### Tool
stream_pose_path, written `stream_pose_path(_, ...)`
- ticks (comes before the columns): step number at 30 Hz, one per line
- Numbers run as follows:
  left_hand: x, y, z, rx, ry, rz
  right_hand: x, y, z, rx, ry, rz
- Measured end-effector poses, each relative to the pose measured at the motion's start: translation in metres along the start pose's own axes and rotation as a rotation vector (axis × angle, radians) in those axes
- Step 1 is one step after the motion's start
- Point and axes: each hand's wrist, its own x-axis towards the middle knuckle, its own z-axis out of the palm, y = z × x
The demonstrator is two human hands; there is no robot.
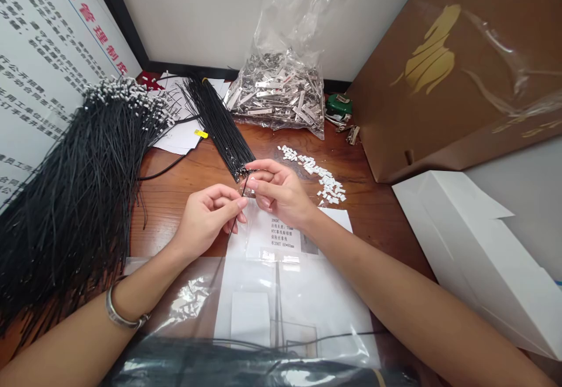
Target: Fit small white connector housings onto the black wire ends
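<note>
Near the middle of the wooden table (pixel 175 211), my left hand (pixel 213 217) pinches a thin black wire (pixel 232 227) between thumb and fingertips. My right hand (pixel 281 191) is closed at the wire's upper end, thumb against fingers, just right of and above my left hand. Whether a small part is also in its fingertips is too small to tell. The wire's lower part runs down over the plastic-covered printed sheet (pixel 281 229). A bundle of black wires (pixel 219 123) ends just beyond my fingers. Small white pieces (pixel 322 176) lie scattered to the right.
A large pile of black wires with white ends (pixel 100 158) fills the left. Behind stands a clear bag of metal clips (pixel 281 91), beside a green tape measure (pixel 339 105). A brown box (pixel 461 53) and white box (pixel 478 258) border the right. Plastic-wrapped dark material (pixel 246 366) lies in front.
</note>
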Motion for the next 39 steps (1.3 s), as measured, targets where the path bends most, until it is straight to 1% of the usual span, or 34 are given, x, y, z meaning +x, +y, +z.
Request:
stream_pose_path(3, 0.0003, 0.0016, 0.0005, 0.013, 0.005, 0.004, 0.0002, 0.0004, -0.0002, -0.002, 0.0, 0.001)
stream_pose_path(9, -0.0002, 0.0014, 0.0016, 0.048, 0.0, -0.001, -0.0004, -0.0014, 0.0022, -0.004, 0.043, 0.012)
stream_pose_path(15, -0.0016, 0.0008, 0.0034, 0.094, -0.002, -0.002, -0.0001, -0.0023, 0.003, 0.012, 0.113, -0.007)
stream_pose_path(17, -0.0016, 0.0016, 0.0036, 0.097, -0.005, 0.004, -0.0005, -0.0023, 0.0031, 0.001, 0.107, -0.013)
stream_pose_path(22, -0.0009, 0.0025, 0.0037, 0.071, 0.002, 0.036, -0.0023, -0.0002, 0.0038, -0.114, 0.01, -0.048)
stream_pose_path(29, -0.0004, 0.0018, 0.0036, 0.028, 0.079, 0.016, -0.0015, 0.0024, 0.0035, -0.123, 0.071, -0.043)
stream_pose_path(36, 0.0005, -0.0004, 0.0027, -0.001, 0.05, 0.025, -0.0015, 0.0013, 0.0047, -0.134, 0.056, -0.042)
stream_pose_path(39, 0.0008, -0.0033, 0.0015, -0.014, 0.061, 0.044, -0.0017, 0.0019, 0.0058, -0.153, 0.066, -0.071)
